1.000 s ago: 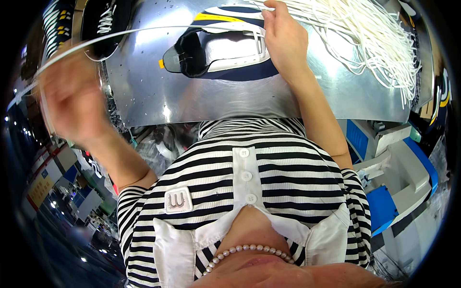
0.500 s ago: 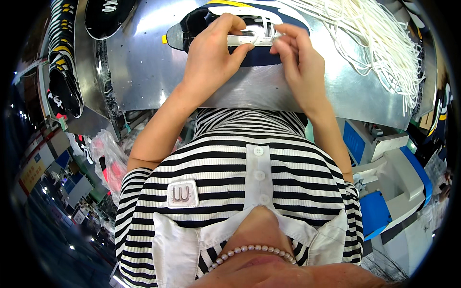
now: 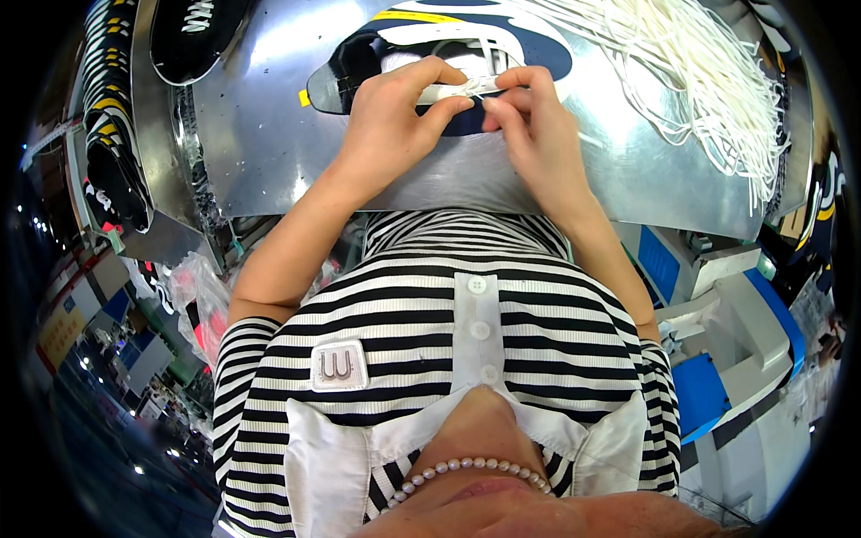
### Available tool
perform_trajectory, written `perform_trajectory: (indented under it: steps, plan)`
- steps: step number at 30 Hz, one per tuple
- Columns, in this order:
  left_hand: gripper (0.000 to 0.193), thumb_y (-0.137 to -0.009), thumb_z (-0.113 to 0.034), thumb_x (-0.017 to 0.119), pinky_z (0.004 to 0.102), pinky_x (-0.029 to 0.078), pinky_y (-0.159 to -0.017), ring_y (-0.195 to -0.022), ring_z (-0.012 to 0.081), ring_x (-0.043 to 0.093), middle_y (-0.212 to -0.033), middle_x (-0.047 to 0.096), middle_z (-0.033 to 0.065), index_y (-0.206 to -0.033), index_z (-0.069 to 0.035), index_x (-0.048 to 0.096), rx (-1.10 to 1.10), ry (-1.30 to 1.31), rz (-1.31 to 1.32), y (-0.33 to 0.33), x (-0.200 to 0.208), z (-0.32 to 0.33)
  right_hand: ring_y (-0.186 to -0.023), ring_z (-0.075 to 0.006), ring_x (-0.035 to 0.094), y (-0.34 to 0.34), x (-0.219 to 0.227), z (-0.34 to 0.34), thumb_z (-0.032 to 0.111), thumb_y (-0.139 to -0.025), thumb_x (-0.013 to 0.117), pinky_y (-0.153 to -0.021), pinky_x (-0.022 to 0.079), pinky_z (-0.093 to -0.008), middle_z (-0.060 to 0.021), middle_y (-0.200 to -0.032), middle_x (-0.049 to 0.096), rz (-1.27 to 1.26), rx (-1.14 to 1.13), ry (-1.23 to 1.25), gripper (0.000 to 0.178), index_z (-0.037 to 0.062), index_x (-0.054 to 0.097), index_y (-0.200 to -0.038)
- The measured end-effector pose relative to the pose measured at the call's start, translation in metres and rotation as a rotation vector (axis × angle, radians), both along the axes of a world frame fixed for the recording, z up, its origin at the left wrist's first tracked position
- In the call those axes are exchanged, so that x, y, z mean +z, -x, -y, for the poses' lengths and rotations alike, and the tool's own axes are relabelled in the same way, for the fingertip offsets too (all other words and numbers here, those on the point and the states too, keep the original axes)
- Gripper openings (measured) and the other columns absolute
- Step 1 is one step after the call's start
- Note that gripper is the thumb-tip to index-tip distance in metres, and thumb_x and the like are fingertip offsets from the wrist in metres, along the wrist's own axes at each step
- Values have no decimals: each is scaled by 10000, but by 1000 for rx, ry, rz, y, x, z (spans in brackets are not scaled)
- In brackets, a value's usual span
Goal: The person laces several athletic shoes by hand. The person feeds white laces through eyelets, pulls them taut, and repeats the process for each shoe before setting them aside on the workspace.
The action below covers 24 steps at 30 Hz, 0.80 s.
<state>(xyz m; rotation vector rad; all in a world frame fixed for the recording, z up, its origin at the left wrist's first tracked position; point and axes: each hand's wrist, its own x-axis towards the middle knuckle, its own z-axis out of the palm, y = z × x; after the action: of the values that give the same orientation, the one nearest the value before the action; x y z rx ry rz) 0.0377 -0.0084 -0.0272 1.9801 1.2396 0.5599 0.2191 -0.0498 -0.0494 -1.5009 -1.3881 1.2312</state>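
Note:
A navy shoe [image 3: 549,56] with white and yellow trim lies on its side on the metal worktop, toe to the right. White lace crosses part of its opening. My left hand [image 3: 387,121] is closed at the near edge of that opening, thumb and fingers pinching the white eyelet strip [image 3: 439,93]. Just right of it, my right hand [image 3: 544,134] pinches a thin white shoelace [image 3: 476,91] at the same strip. The lace's tip is mostly hidden by the fingers.
Loose white shoelaces [image 3: 695,90] spread over the right of the metal worktop [image 3: 278,170]. A black shoe [image 3: 190,45] lies at the far left, beside a row of stacked shoes [image 3: 115,134]. Below the right edge stands a grey and blue machine [image 3: 735,332].
Both hands have come slightly nearer to me, and my right hand has moved left, closer to my left fingertips. The shoe's near edge is pulled a little toward me.

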Motion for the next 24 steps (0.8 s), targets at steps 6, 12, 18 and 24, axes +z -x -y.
perform_trajectory:
  steps: [6,12,18,24]
  plan:
    - [191,-840,-103,742,317,505,-658,-759,287,672,-866,690,113,-983,-30,638,10,-157,-24,-1,-9,7,-676,-288,678,9,-8,-13,211,-925,657,-617,508,-376,-105,-764,675,213,45,-37,306,60,473,-1117]
    - [232,-771,-73,790,364,487,-604,-689,294,633,-812,663,102,-911,-33,609,-128,-460,-21,8,-14,11,-623,-218,645,-29,43,-9,223,-860,717,-597,504,-327,-70,-773,660,244,77,-164,236,64,642,-1018]
    - [241,-736,-29,786,351,482,-607,-672,268,617,-793,655,88,-911,-46,621,-217,-584,3,17,-16,14,-648,-190,617,-10,36,-42,168,-896,660,-606,479,-304,-103,-728,637,505,478,-140,205,47,682,-1060]
    - [200,-739,-35,765,343,483,-612,-690,251,625,-785,646,80,-872,-48,616,-272,-590,52,18,-19,13,-695,-131,641,-8,18,-32,112,-892,681,-637,495,-274,-75,-786,685,146,361,-17,161,41,694,-1035]
